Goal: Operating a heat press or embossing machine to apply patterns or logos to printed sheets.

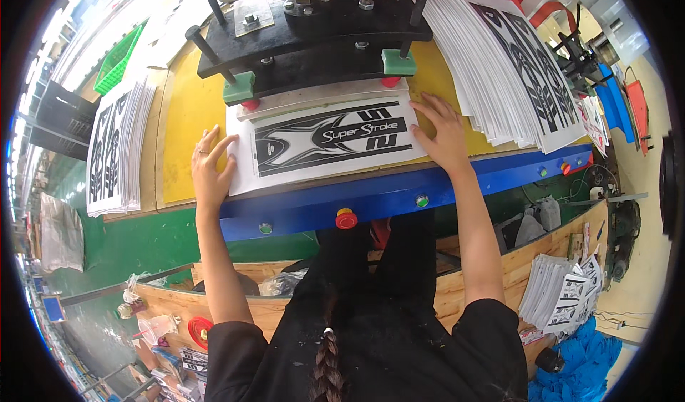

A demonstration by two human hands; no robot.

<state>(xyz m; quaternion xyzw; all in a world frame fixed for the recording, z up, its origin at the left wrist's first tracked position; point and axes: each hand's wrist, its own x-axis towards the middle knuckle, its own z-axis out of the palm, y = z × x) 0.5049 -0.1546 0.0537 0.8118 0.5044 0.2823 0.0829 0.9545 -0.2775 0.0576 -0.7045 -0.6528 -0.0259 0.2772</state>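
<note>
A white sheet printed with a black graphic (296, 149) lies flat on the yellow work surface of a press, its far edge at the pale plate (321, 101) under the black press head (314, 59). At the sheet's left edge rests my left hand (212, 168), fingers apart and bent, the fingertips at the paper. My right hand (441, 132) is at the right edge with its fingers spread, thumb and fingertips near the sheet's border. Neither hand grips anything. The sheet's far edge is partly hidden by the press.
Tall stacks of printed sheets stand at the right (499, 74) and left (118, 149). A blue front rail (385, 196) carries a red push button (346, 219) and green buttons. Green blocks (398, 62) flank the press head. A green basket (121, 57) sits far left.
</note>
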